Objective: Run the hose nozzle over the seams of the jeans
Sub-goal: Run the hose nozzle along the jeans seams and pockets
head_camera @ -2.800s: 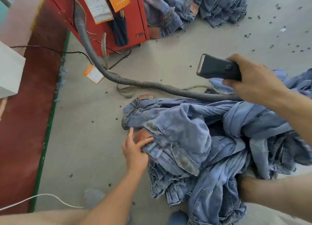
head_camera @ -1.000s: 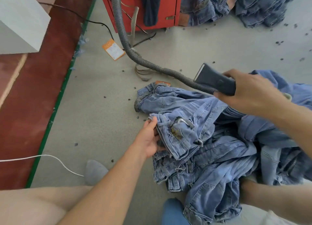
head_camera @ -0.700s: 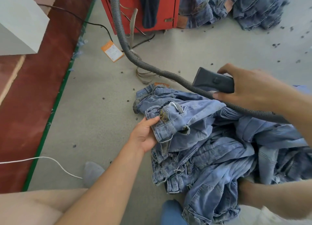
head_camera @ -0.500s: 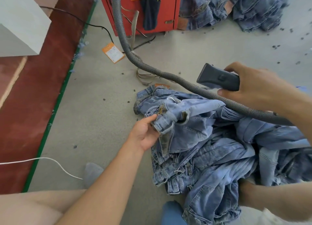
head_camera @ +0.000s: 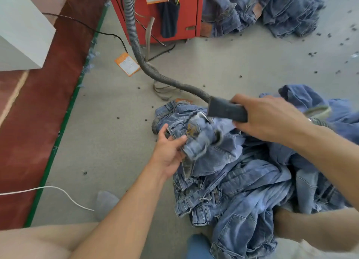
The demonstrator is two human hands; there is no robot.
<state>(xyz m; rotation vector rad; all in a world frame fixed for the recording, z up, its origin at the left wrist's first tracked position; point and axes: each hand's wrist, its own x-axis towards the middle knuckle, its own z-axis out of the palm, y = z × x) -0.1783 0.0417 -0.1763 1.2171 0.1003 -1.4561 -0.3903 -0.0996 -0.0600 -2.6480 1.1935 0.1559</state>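
A heap of light blue jeans (head_camera: 242, 181) lies on the grey floor in front of me. My left hand (head_camera: 169, 150) grips a bunched fold of the top pair, near a yellow embroidered patch (head_camera: 191, 129), and holds it raised. My right hand (head_camera: 266, 117) grips the dark flat hose nozzle (head_camera: 223, 108). The nozzle's mouth sits right at the upper edge of the raised fold. A grey ribbed hose (head_camera: 139, 54) runs from a red machine, across the floor, to the nozzle.
A red machine (head_camera: 155, 16) stands at the back with a dark pouch and paper tags. More jeans (head_camera: 272, 10) are piled behind it on the right. An orange tag (head_camera: 127, 63), a white cord (head_camera: 48, 189) and a white box (head_camera: 21, 31) lie to the left. Dark specks dot the floor.
My right hand has brought the nozzle down and left onto the fold. My left hand has lifted and bunched the denim higher.
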